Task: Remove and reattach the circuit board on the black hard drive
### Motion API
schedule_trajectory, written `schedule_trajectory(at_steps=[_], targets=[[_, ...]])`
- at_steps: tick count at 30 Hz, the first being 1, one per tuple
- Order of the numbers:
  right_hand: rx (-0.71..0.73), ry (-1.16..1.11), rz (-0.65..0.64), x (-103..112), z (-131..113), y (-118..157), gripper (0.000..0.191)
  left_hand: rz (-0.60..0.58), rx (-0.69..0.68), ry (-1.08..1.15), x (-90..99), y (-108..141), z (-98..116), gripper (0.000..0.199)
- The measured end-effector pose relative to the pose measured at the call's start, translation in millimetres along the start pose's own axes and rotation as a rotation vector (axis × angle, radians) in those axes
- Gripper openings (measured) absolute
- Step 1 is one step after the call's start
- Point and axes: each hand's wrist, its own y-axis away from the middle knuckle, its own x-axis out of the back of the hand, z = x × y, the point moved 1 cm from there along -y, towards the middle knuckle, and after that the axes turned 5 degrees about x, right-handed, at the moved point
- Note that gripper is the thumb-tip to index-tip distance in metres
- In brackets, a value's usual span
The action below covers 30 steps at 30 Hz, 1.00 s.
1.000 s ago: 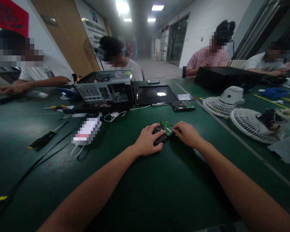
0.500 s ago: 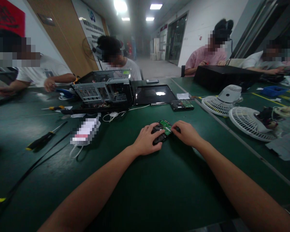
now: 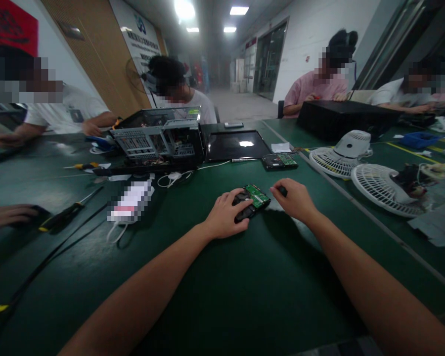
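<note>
On the green table lies a hard drive [image 3: 258,196] with its green circuit board facing up. My left hand [image 3: 228,213] grips it from the left, fingers and thumb over its black half. Just right of the drive, and apart from it, my right hand [image 3: 293,199] is closed with its fingertips pinched. A small black object [image 3: 282,190] shows between its fingers; its kind is too small to make out. Behind them a second hard drive [image 3: 280,161] rests beside a glossy black panel [image 3: 237,145].
An opened computer case [image 3: 159,141] stands at the back left. A phone [image 3: 131,201] with a white cable and a screwdriver [image 3: 70,210] lie left. White fan parts [image 3: 383,190] are on the right. A co-worker's hand [image 3: 11,216] reaches in from the left edge; other people sit around.
My right hand has moved right, away from the hard drive, with the small black object. My left hand stays on the drive. A co-worker's hand has come in at the left edge.
</note>
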Motion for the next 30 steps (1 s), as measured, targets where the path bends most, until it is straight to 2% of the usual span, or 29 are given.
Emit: schedule_trajectory(at_steps=[3,6,10,13,18,23,26,28,30], targets=[[-0.103,0.028,-0.043,9,0,-1,0.018,-0.006,0.001,0.000,0.1,0,0,0.064],[-0.243,-0.037,-0.173,14,-3,0,0.017,-0.021,0.019,0.008,2.4,1,3,0.069],[-0.434,-0.354,-0.321,12,-8,3,0.016,-0.027,0.137,0.050,8.7,1,11,0.086],[-0.539,-0.621,-0.348,6,-7,5,0.016,0.005,0.303,0.084,14.2,0,19,0.082],[-0.625,-0.843,-0.319,-2,-1,6,0.019,0.093,0.404,0.157,16.3,-3,26,0.065],[-0.684,-1.058,-0.292,-3,-4,5,0.017,0.140,0.445,0.314,3.1,-7,11,0.053],[-0.732,-1.158,-0.249,-1,-3,4,0.013,0.154,0.385,0.324,-3.1,-10,-3,0.044],[-0.776,-1.214,-0.163,2,2,2,0.010,0.169,0.348,0.314,-3.2,-10,-12,0.038],[-0.789,-1.283,-0.048,6,8,1,0.009,0.127,0.286,0.308,-0.2,-10,-22,0.036]])
